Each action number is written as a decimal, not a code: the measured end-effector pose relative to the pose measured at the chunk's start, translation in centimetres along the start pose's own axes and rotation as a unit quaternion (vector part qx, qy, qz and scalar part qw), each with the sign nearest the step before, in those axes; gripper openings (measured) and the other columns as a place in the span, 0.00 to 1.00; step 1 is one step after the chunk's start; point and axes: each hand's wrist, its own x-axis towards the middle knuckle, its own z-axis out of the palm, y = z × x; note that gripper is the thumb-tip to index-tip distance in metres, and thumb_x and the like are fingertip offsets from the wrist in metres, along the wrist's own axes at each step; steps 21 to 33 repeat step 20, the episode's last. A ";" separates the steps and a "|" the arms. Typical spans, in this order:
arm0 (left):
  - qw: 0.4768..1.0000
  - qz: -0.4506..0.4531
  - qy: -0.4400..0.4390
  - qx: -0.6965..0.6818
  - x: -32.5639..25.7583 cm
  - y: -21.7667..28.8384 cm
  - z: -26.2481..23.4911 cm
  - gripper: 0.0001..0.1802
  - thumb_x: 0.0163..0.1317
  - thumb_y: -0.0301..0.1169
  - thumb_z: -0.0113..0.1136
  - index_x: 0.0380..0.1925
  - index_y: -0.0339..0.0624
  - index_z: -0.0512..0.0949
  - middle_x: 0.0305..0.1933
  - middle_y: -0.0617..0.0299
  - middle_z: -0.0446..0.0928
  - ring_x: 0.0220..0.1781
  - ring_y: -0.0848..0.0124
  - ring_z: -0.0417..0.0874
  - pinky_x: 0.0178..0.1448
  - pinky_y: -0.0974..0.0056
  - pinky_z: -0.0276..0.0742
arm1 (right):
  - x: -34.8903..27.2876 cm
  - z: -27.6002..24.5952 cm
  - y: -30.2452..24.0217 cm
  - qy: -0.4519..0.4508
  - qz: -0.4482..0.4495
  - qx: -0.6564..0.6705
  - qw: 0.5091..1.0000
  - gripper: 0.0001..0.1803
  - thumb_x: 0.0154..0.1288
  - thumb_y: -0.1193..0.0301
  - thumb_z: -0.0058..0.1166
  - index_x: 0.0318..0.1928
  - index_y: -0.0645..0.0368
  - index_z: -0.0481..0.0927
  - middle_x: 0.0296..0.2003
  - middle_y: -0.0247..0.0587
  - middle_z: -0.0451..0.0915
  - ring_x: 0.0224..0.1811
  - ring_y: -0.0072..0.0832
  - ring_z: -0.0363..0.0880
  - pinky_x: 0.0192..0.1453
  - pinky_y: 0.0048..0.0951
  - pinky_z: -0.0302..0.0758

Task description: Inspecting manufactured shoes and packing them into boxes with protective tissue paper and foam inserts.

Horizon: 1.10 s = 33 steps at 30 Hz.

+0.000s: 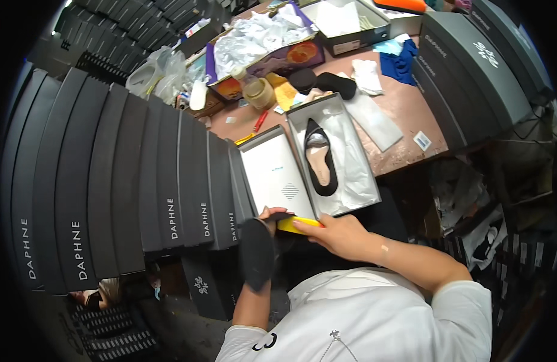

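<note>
Low in front of my body, my left hand (pixel 272 213) is closed on a black shoe (pixel 257 253). The shoe is blurred by motion and covers much of that hand and forearm. Closed on one end of a yellow block-like tool (pixel 296 225) is my right hand (pixel 346 236). The tool's other end is close to the shoe; whether they touch I cannot tell. Just beyond my hands, a second black pointed shoe (pixel 327 181) with a beige insole lies on white tissue paper (pixel 354 172) in a shoebox (pixel 375 196). The box's white-lined lid (pixel 269 160) lies beside it.
Stacked dark shoeboxes (pixel 100 181) form a wall on the left; more boxes (pixel 465 72) stand at the right. A purple carton (pixel 272 66) of white tissue, a jar (pixel 258 93), black pads (pixel 336 84), a red pen-like item (pixel 260 120) and a blue cloth (pixel 399 66) lie farther back.
</note>
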 end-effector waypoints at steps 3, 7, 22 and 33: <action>0.997 -0.075 0.016 0.020 0.0 2.0 1.8 0.20 0.71 0.42 0.43 0.39 0.33 0.74 0.37 0.47 0.79 0.37 0.55 0.83 0.46 0.51 0.82 | 0.6 4.5 1.2 0.087 -0.044 0.034 0.995 0.28 0.68 0.64 0.50 0.68 0.43 0.63 0.30 0.52 0.77 0.25 0.40 0.80 0.27 0.34 0.77; 0.994 -0.010 -0.023 -0.108 0.7 1.2 -0.2 0.20 0.71 0.41 0.43 0.42 0.33 0.73 0.40 0.45 0.78 0.43 0.48 0.83 0.50 0.46 0.81 | -1.0 3.6 3.5 0.061 -0.170 0.308 0.934 0.26 0.71 0.63 0.48 0.68 0.43 0.65 0.29 0.50 0.77 0.26 0.39 0.80 0.28 0.31 0.77; 0.994 0.041 -0.096 0.023 2.2 0.5 -1.5 0.24 0.67 0.40 0.44 0.43 0.25 0.75 0.45 0.41 0.79 0.51 0.50 0.82 0.59 0.54 0.76 | 2.0 5.4 3.4 -0.071 -0.043 0.356 0.931 0.35 0.69 0.57 0.50 0.72 0.49 0.55 0.55 0.62 0.75 0.58 0.43 0.77 0.61 0.40 0.72; 0.994 0.041 -0.096 0.023 2.2 0.5 -1.5 0.24 0.67 0.40 0.44 0.43 0.25 0.75 0.45 0.41 0.79 0.51 0.50 0.82 0.59 0.54 0.76 | 2.0 5.4 3.4 -0.071 -0.043 0.356 0.931 0.35 0.69 0.57 0.50 0.72 0.49 0.55 0.55 0.62 0.75 0.58 0.43 0.77 0.61 0.40 0.72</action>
